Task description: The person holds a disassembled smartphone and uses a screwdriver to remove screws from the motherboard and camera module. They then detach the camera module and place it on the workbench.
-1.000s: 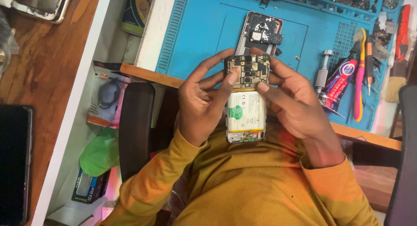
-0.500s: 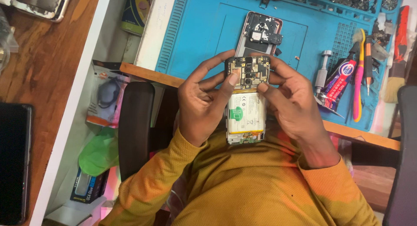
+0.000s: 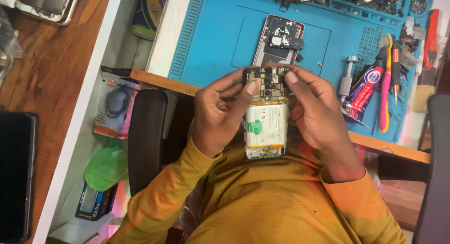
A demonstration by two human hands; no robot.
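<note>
Head view: the left hand (image 3: 218, 115) and right hand (image 3: 316, 112) each close their grip on an opened phone (image 3: 266, 115), thumbs pressing its circuit board (image 3: 266, 79), above the lap. At twelve o'clock lies a back cover (image 3: 280, 40) on the blue mat (image 3: 220, 33); at two o'clock, a glue tube (image 3: 363, 89) and pink tool (image 3: 385, 84) on the worktop (image 3: 161, 82).

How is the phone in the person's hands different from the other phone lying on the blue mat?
The opened phone in the hands shows a big white battery; the phone on the mat shows none, mostly dark inside. The held phone is gripped by the left hand and right hand over the lap; the mat phone lies flat on the blue mat, untouched. Both have their backs off, with circuit boards showing.
</note>
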